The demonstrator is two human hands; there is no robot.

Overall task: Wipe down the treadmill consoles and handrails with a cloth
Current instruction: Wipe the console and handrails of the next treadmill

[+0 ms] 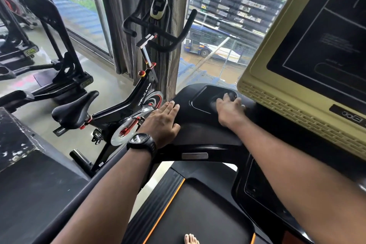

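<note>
Plastic, black and glossy, forms the treadmill console (198,130), a smooth curved wing with a shallow rounded tray (202,103) sunk into it. Just right of it rises a yellowish screen housing (277,95) with a ribbed grille edge around a dark flat screen (326,45).

The right hand (229,109) reaches into the tray, its fingers curled over a dark bunched cloth (231,95) pressed against the tray's far side; motion blur hides the cloth's texture. The left hand (164,123) lies flat and relaxed on the console's left end, fingers straight and together, holding nothing, well apart from the cloth. A black round watch (141,141) sits on that wrist.

A dark matte handrail (79,204) runs from under the left forearm toward the lower left. Below the 2 arms lies the black belt (198,214) with orange edge stripes, and 1 bare foot (191,239) stands on it. Just beyond the left hand stands a black and red exercise bike (111,113), in front of grey pleated curtains (118,16).
</note>
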